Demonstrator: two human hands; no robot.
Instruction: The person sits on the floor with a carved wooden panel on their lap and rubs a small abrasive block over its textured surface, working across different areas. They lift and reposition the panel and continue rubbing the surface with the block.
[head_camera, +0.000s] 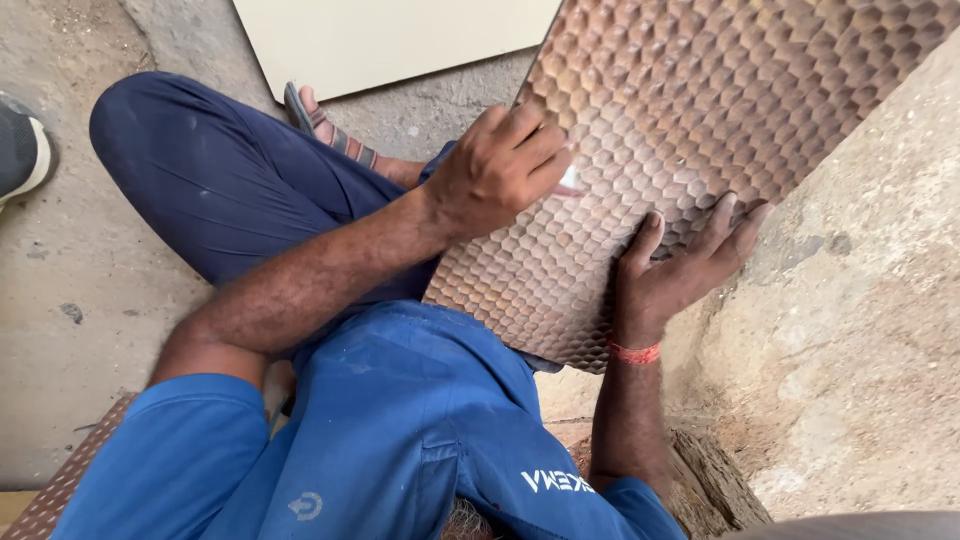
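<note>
Left hand (500, 170) pinches a small white piece (570, 180) against the brown honeycomb-embossed panel (640, 120) (slanting up-right), right hand (680, 265) spread beneath its lower edge

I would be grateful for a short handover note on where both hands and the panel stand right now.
Left hand: fingers curled, pressing a small white piece against the face of the brown panel with raised honeycomb relief; what the piece is cannot be told.
Right hand: open, fingers spread, steadying the panel's lower right edge.
Panel: tilted across the lap, its far end out of view.
Nearby: a flat cream board on the concrete floor.
Done or left: no worked area can be told apart.
</note>
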